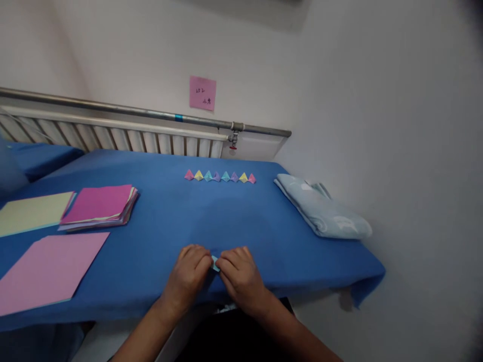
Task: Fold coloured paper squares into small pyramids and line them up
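Near the front edge of the table, both hands pinch a small piece of light blue paper [215, 263] between them. My left hand [190, 274] closes on its left side, and my right hand [240, 276] grips its right side. Most of the paper is hidden by the fingers, so its folded shape cannot be made out. Beyond the hands, a row of small folded paper pieces [217, 176] in pink, yellow, blue and purple lies across the blue cloth.
A blue cloth [166, 211] covers the table. At left lie a stack of coloured paper [100, 203], yellow sheets [32, 213] and pink sheets [56, 269]. A folded light blue blanket [324, 208] sits at right. Behind are a radiator [151, 141] and a pink note [203, 93] on the wall.
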Available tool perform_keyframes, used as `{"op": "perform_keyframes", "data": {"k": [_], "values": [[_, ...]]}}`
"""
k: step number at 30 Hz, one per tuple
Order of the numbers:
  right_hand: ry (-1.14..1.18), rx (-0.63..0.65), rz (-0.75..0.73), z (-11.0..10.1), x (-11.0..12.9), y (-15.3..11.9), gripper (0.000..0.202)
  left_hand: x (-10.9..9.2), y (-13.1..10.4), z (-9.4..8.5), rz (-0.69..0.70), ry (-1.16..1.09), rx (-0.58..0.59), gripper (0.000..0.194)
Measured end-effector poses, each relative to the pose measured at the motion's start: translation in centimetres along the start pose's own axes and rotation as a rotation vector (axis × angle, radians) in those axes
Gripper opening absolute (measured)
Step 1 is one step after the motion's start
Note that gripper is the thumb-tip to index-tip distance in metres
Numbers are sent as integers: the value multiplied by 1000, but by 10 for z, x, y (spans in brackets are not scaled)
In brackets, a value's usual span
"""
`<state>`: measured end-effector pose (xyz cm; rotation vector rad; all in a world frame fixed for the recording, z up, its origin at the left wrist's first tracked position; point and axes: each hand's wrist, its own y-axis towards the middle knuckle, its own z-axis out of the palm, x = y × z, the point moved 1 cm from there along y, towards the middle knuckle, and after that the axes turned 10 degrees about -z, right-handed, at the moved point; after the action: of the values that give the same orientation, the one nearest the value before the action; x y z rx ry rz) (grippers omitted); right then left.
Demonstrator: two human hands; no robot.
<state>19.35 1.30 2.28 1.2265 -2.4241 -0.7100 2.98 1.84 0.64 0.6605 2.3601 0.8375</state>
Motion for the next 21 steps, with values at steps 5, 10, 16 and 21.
{"op": "perform_keyframes", "data": {"k": [5, 10, 16, 21], "values": [[33, 152, -4, 8, 3, -8, 16, -6, -13, -5, -85, 127, 189, 20], [83, 221, 5, 4, 6, -12, 18, -17, -23, -16, -94, 128, 142, 23], [115, 230, 7, 1, 7, -11, 20, -18, -30, -14, -131, 108, 178, 23], [150, 159, 61, 4, 7, -14, 13, -14, -32, -13, -160, 123, 162, 16]]}}
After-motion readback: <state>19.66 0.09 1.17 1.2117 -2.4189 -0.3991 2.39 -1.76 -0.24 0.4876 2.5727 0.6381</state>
